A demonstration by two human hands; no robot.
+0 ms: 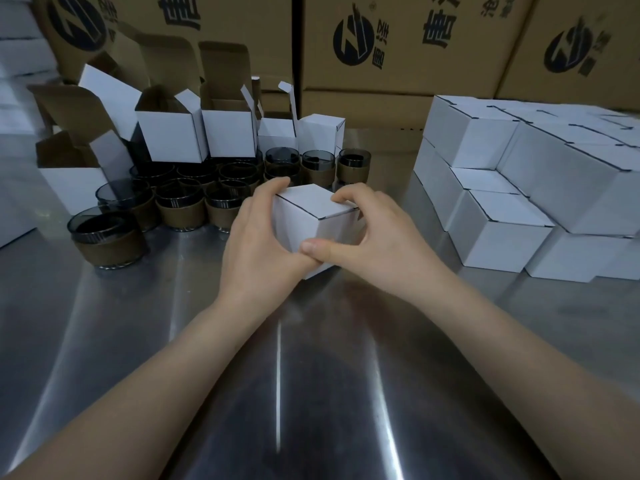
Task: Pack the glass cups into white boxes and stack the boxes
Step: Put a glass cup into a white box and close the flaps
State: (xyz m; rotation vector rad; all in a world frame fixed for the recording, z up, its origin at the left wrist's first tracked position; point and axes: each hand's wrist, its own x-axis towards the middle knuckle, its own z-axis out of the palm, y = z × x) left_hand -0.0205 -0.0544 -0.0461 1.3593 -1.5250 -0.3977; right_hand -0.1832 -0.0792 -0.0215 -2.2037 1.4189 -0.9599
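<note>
A closed white box point(310, 211) sits at the middle of the steel table point(242, 375), held from both sides. My left hand point(258, 244) wraps its left face, fingers over the top back edge. My right hand point(374, 233) grips its right side, thumb across the front and fingertips on the lid. Several dark glass cups with brown sleeves point(180, 199) stand just behind and to the left, the nearest one point(105, 239) at the front left. A stack of closed white boxes point(519, 188) rises on the right.
Several open white boxes with raised flaps point(173, 133) stand behind the cups, and one more point(69, 174) at the left. Large brown printed cartons point(398, 46) form a wall along the back. Flat white box blanks lie at the far left point(17, 64).
</note>
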